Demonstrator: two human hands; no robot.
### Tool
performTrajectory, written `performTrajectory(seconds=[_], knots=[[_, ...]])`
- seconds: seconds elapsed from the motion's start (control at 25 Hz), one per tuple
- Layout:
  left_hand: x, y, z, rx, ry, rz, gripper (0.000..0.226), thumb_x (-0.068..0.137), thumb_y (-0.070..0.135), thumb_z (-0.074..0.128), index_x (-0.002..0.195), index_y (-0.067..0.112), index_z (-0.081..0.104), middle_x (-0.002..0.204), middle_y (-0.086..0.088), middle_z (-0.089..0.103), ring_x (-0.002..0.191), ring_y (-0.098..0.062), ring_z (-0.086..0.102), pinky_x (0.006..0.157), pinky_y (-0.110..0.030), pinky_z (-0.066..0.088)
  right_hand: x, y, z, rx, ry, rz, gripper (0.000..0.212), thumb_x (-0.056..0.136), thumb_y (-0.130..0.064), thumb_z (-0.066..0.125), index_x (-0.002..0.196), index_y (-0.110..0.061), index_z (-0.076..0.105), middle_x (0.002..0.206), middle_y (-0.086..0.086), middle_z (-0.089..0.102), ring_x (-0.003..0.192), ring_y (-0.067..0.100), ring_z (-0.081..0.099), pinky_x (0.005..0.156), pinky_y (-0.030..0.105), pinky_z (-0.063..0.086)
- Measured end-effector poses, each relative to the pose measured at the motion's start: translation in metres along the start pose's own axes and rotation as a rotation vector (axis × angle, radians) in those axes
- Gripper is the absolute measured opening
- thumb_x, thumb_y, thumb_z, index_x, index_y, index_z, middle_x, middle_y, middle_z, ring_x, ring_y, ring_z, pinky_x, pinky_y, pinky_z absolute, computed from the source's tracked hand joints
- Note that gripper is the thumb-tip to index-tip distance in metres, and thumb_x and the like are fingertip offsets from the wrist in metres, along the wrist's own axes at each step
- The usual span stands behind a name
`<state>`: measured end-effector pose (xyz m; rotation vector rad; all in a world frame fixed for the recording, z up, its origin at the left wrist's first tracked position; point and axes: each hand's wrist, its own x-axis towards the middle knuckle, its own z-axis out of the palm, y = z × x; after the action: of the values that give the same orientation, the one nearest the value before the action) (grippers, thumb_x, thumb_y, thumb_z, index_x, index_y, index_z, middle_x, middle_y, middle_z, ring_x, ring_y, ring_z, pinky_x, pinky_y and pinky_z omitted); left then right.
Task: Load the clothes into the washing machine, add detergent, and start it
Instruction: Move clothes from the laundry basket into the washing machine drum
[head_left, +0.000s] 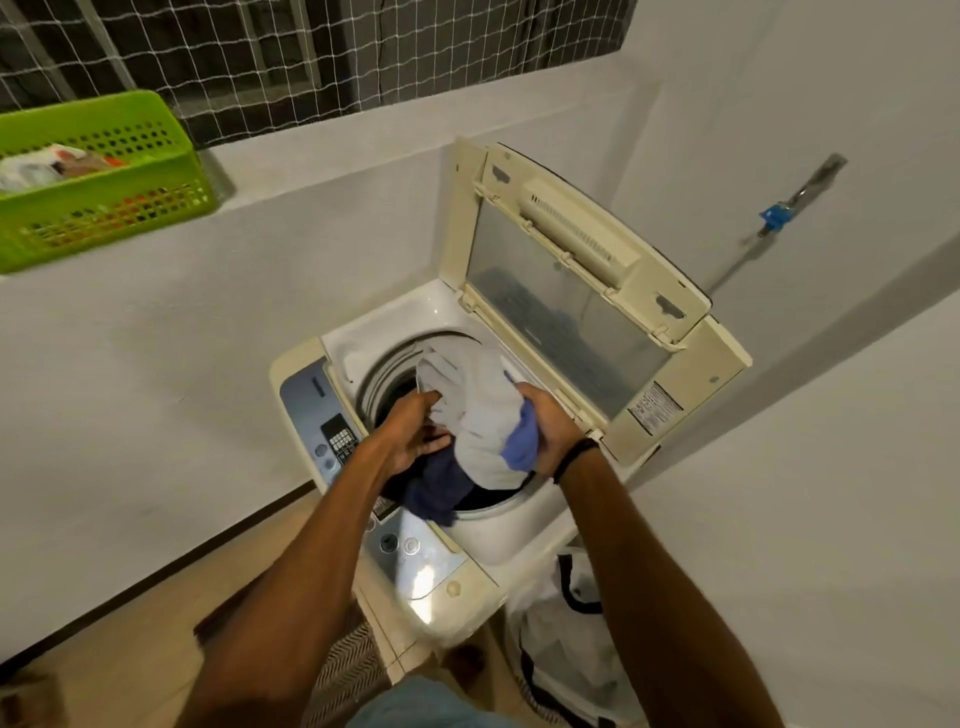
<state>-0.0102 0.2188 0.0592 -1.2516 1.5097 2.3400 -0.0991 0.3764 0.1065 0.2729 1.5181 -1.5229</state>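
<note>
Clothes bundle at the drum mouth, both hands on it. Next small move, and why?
Probably lower the clothes into the drum and let go. The right hand grips the bundle and the left hand is against it. Most of it sits above the rim, a dark piece hangs over the front edge, and the lid is already open.

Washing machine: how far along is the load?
Done: lid open. In hand: right hand grips the clothes bundle, left hand presses it, over the drum; dark blue fabric hangs over the rim. Left: push it in, detergent, shut lid, start at the control panel.
</note>
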Motion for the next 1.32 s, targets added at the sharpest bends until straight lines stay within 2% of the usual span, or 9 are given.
performTrajectory(seconds=[0.12, 0.28, 0.4, 0.56, 0.72, 0.84, 1.08, 1.24, 1.32], knots=[[0.023, -0.018, -0.016, 0.204, 0.179, -0.040, 0.039, 0.090, 0.036, 0.056, 0.124, 0.017, 0.054, 0.116, -0.004, 0.061, 0.099, -0.024, 0.059, 0.085, -0.040, 0.050, 0.038, 0.032, -0.016, 0.023, -0.002, 0.126, 0.061, 0.085, -0.054, 0.059, 0.131, -0.013, 0.054, 0.112, 0.007, 0.065, 0.111, 0.028, 0.062, 0.099, 0.041, 0.050], [0.030, -0.040, -0.011, 0.163, 0.235, 0.036, 0.014, 0.088, 0.029, 0.060, 0.077, 0.022, 0.056, 0.070, -0.002, 0.053, 0.062, -0.018, 0.048, 0.056, -0.027, 0.042, 0.024, 0.064, -0.046, 0.102, 0.115, 0.173, 0.045, 0.094, -0.034, 0.057, 0.129, -0.005, 0.052, 0.103, 0.020, 0.061, 0.105, 0.034, 0.061, 0.097, 0.042, 0.049], [0.023, -0.066, 0.019, 0.218, 0.234, 0.018, 0.016, 0.083, 0.020, 0.062, 0.069, 0.014, 0.064, 0.071, -0.009, 0.064, 0.066, -0.022, 0.059, 0.066, -0.032, 0.047, 0.008, 0.089, -0.077, 0.214, 0.237, 0.167, 0.032, 0.096, -0.020, 0.055, 0.123, -0.002, 0.056, 0.121, 0.023, 0.062, 0.110, 0.035, 0.062, 0.100, 0.043, 0.049], [-0.005, -0.103, 0.083, 0.366, 0.112, 0.045, 0.014, 0.088, 0.012, 0.062, 0.076, 0.010, 0.066, 0.066, -0.009, 0.061, 0.063, -0.022, 0.056, 0.060, -0.027, 0.046, -0.020, 0.136, -0.128, 0.328, 0.337, 0.219, 0.007, 0.094, -0.013, 0.052, 0.092, -0.011, 0.058, 0.078, 0.007, 0.066, 0.066, 0.018, 0.056, 0.067, 0.029, 0.049], [-0.031, -0.160, 0.141, 0.548, -0.162, -0.100, 0.009, 0.093, 0.014, 0.063, 0.095, 0.010, 0.070, 0.070, -0.005, 0.063, 0.062, -0.018, 0.055, 0.054, -0.022, 0.044, -0.033, 0.230, -0.192, 0.253, 0.518, 0.397, 0.010, 0.086, -0.019, 0.054, 0.094, -0.015, 0.057, 0.084, 0.005, 0.058, 0.074, 0.021, 0.055, 0.069, 0.036, 0.049], [-0.029, -0.223, 0.167, 0.756, -0.299, -0.270, 0.021, 0.092, 0.019, 0.065, 0.098, -0.001, 0.069, 0.072, -0.012, 0.064, 0.065, -0.020, 0.056, 0.057, -0.026, 0.045, -0.045, 0.301, -0.234, 0.378, 0.683, 0.476, 0.011, 0.091, -0.012, 0.054, 0.094, -0.003, 0.058, 0.072, 0.013, 0.060, 0.058, 0.024, 0.054, 0.052, 0.032, 0.045], [0.063, -0.377, 0.204, 0.860, -0.142, -0.463, 0.019, 0.089, 0.013, 0.062, 0.090, -0.006, 0.065, 0.071, -0.015, 0.065, 0.068, -0.024, 0.060, 0.062, -0.033, 0.044, 0.040, 0.406, -0.335, 0.330, 0.700, 0.636, 0.010, 0.092, -0.004, 0.053, 0.094, 0.001, 0.062, 0.070, 0.014, 0.064, 0.051, 0.021, 0.054, 0.042, 0.023, 0.039], [0.191, -0.510, 0.225, 0.809, -0.042, -0.528, 0.010, 0.092, 0.015, 0.059, 0.084, 0.012, 0.065, 0.097, -0.016, 0.068, 0.085, -0.030, 0.066, 0.084, -0.044, 0.054, 0.184, 0.513, -0.426, 0.083, 0.574, 0.611, 0.021, 0.090, -0.011, 0.052, 0.070, -0.004, 0.058, 0.077, 0.019, 0.061, 0.063, 0.025, 0.053, 0.062, 0.034, 0.048], [0.263, -0.575, 0.226, 0.890, -0.023, -0.502, 0.015, 0.092, 0.014, 0.056, 0.094, 0.006, 0.069, 0.107, -0.018, 0.070, 0.094, -0.034, 0.068, 0.087, -0.042, 0.054, 0.263, 0.566, -0.466, 0.037, 0.565, 0.616, 0.019, 0.093, -0.022, 0.054, 0.092, -0.007, 0.064, 0.103, 0.017, 0.063, 0.090, 0.030, 0.059, 0.089, 0.044, 0.052]])
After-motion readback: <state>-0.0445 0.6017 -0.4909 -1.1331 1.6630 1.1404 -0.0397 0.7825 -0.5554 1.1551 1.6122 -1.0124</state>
